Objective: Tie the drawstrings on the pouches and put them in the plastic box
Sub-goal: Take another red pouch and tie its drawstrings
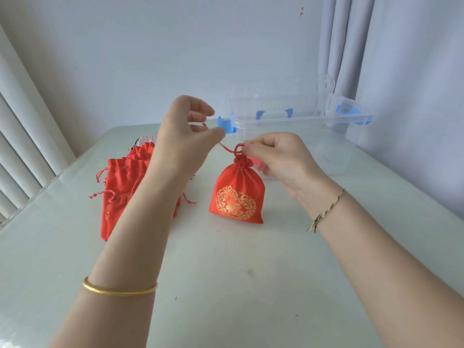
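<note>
Toward the left edge of the tabletop [226,285]: a heap of untied red pouches [120,182], cords trailing loose.

Just right of the heap, raised above the tabletop: left hand [185,136], thumb and forefinger pinched together on the free end of the red drawstring [222,144], remaining fingers curled loosely above.

Near the middle of the tabletop: the red pouch with the gold emblem [236,197], standing upright, neck already gathered, a small loop of cord [238,148] just above it.

At that loop: right hand [278,159], fingers clamped on the cord at the knot, steadying the neck.

Behind, toward the far right corner: the clear plastic box [301,126] with blue latches [223,123], open at the top.

Judged as mid-knot: loop formed, not yet drawn snug.

To finish well:
- Keep the right pinch low, close against the gathered neck, to hold the mouth closed.
- Draw the left strand outward and slightly upward, steadily, in line with the cord rather than across it.
- Avoid jerking, given the likely risk of tipping or lifting so light a pouch.
- Let go of the loop only once tight.
- Check for a knot seated against the neck.
- Then lift over the near rim of the box and set down inside.

Task judged early, with a whole heap left to tie.
</note>
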`<control>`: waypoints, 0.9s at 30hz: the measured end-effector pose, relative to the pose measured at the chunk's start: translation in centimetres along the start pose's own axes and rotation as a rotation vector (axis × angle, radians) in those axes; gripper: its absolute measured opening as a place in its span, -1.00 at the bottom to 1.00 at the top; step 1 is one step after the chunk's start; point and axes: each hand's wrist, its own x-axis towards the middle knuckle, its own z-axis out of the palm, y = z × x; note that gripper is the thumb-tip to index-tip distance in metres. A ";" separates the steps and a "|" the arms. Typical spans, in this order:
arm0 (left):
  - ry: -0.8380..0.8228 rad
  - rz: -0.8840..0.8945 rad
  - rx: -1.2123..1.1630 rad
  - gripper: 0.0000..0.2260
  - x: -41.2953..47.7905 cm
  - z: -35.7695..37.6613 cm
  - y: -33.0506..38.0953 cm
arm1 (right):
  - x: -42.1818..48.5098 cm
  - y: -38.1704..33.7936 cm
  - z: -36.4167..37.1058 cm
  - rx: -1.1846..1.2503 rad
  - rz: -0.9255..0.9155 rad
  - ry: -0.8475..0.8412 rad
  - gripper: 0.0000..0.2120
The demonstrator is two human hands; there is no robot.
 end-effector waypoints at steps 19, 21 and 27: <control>-0.159 0.229 0.514 -0.96 -0.8 1.2 -0.1 | 0.1 -0.1 -0.4 0.399 0.247 -0.188 -0.71; -0.165 0.224 0.494 -0.97 -0.7 1.2 -0.3 | 0.1 0.0 -0.5 0.393 0.227 -0.213 -0.75; -0.163 0.163 0.393 -0.93 -0.2 1.1 -0.8 | 0.4 0.0 -2.1 0.153 0.113 -0.136 -0.95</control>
